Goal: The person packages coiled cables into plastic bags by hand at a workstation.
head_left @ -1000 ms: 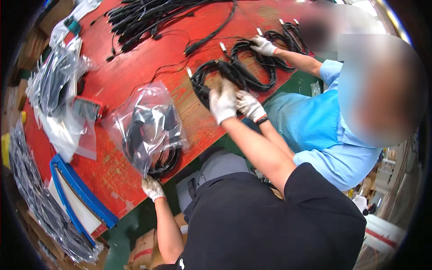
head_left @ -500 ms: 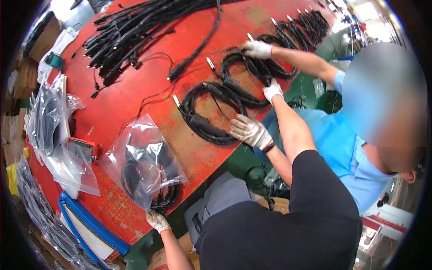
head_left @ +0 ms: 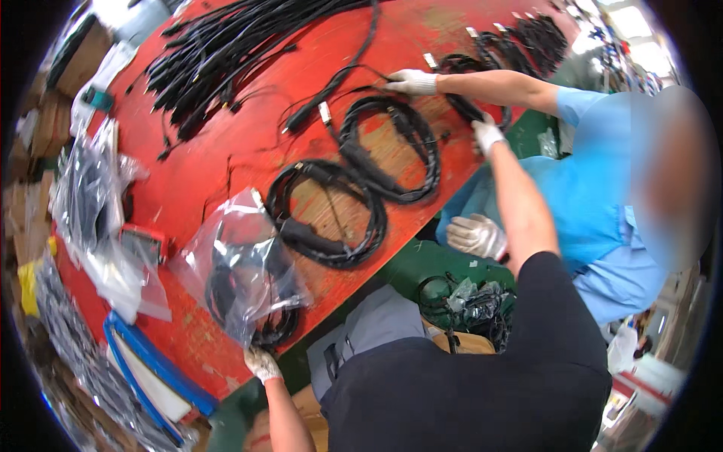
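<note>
At the table's near edge, my left hand (head_left: 263,364), in a white glove, closes on the lower edge of a clear plastic bag (head_left: 247,226). A coiled black cable (head_left: 275,328) lies in and under that bag. My right hand (head_left: 488,136), also gloved, reaches to the far right with its fingers closed at the dark end of another coiled cable (head_left: 461,105). Between my hands lie two round cable coils, the nearer one (head_left: 309,239) beside the bag and the farther one (head_left: 361,162) touching it.
A co-worker in blue has one gloved hand (head_left: 413,81) above the farther coil, the other (head_left: 477,236) off the table. Loose black cables (head_left: 226,60) pile at the back of the red table (head_left: 188,188). Plastic bags (head_left: 90,203) and a blue-rimmed tray (head_left: 151,377) are left.
The two round coils have shifted left toward the bag. My right hand has moved right to another coil; my left stays put. The co-worker's nearer hand has left the coil and the table.
</note>
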A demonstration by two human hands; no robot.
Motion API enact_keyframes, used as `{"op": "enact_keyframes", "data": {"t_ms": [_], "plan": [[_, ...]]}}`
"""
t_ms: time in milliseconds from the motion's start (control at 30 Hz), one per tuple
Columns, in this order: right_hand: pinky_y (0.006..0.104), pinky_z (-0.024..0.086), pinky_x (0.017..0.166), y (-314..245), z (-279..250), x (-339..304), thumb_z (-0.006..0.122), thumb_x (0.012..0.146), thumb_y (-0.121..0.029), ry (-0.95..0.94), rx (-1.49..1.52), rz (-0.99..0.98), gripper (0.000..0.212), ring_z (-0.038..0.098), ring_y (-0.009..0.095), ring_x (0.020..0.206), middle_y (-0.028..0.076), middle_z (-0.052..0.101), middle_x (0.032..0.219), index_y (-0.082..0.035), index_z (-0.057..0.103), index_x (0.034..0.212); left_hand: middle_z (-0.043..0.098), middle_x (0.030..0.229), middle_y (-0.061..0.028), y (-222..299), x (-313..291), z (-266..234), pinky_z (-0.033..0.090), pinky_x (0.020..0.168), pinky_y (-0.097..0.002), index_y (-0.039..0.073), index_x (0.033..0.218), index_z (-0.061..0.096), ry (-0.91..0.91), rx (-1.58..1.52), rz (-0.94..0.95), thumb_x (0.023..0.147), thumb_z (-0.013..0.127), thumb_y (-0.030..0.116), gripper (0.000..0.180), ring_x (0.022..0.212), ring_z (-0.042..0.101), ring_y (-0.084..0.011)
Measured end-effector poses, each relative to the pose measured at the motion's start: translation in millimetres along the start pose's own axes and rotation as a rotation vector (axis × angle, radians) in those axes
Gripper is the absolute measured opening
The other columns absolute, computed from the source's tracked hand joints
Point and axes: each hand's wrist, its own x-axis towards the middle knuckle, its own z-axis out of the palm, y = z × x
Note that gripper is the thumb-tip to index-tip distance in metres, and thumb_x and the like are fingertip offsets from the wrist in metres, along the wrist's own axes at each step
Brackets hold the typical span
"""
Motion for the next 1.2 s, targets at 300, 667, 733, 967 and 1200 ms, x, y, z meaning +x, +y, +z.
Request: {"op": "enact_keyframes", "data": {"t_ms": [300, 667, 733, 967, 1200], "plan": [[0.0408, 0.05, 0.1, -52.1, 125.3, -188.0, 0.061, 0.096, -0.031, -0.216, -0.334, -0.742, 0.036, 0.065, 0.034, 0.115, 0.02, 0.069, 0.118, -0.004, 0.069, 0.119, 0.047, 0.075, -0.001, -52.4, 29.4, -6.9, 0.046, 0.059, -0.0292, 0.014, 0.088, 0.05, 0.066, 0.708, 0.712, 0.096, 0.045, 0.002, 0.016, 0.07, 0.049, -0.0129], [0.0486, 0.048, 0.101, 16.4, 286.8, -430.4, 0.072, 0.081, -0.06, -0.624, -0.734, -0.719, 0.095, 0.062, 0.044, 0.116, 0.031, 0.062, 0.124, 0.0, 0.04, 0.148, 0.066, 0.084, -0.0279, -49.1, 28.8, 7.8, 0.05, 0.071, -0.0527, 0.001, 0.099, 0.064, 0.162, 0.299, 0.205, 0.101, 0.05, 0.025, 0.028, 0.082, 0.064, -0.0479], [0.0516, 0.049, 0.095, 25.7, 294.5, -419.8, 0.061, 0.093, -0.049, -0.584, -0.55, -0.56, 0.065, 0.063, 0.047, 0.109, 0.031, 0.065, 0.115, -0.004, 0.049, 0.139, 0.067, 0.087, -0.0285, -17.6, 13.6, 6.8, 0.05, 0.071, -0.0539, -0.001, 0.1, 0.062, 0.173, 0.448, 0.138, 0.1, 0.053, 0.027, 0.029, 0.082, 0.065, -0.0483], [0.0524, 0.049, 0.09, 52.5, 318.9, -427.1, 0.048, 0.102, -0.035, -0.662, -0.456, -0.672, 0.041, 0.063, 0.05, 0.103, 0.033, 0.066, 0.106, 0.0, 0.061, 0.118, 0.068, 0.082, -0.0177, -81.3, -82.8, 91.0, 0.056, 0.074, -0.0476, 0.008, 0.091, 0.067, -0.032, 0.7, 0.395, 0.092, 0.054, 0.025, 0.021, 0.079, 0.07, -0.0357], [0.0495, 0.05, 0.088, 52.8, 309.6, -427.7, 0.054, 0.099, -0.032, -0.667, -0.478, -0.602, 0.037, 0.064, 0.047, 0.105, 0.031, 0.068, 0.107, 0.002, 0.064, 0.113, 0.059, 0.119, -0.0213, -29.2, -29.9, -7.5, 0.048, 0.094, -0.0501, 0.007, 0.128, 0.053, 0.412, 0.524, 0.043, 0.094, 0.062, 0.045, 0.051, 0.109, 0.06, -0.0396]]}}
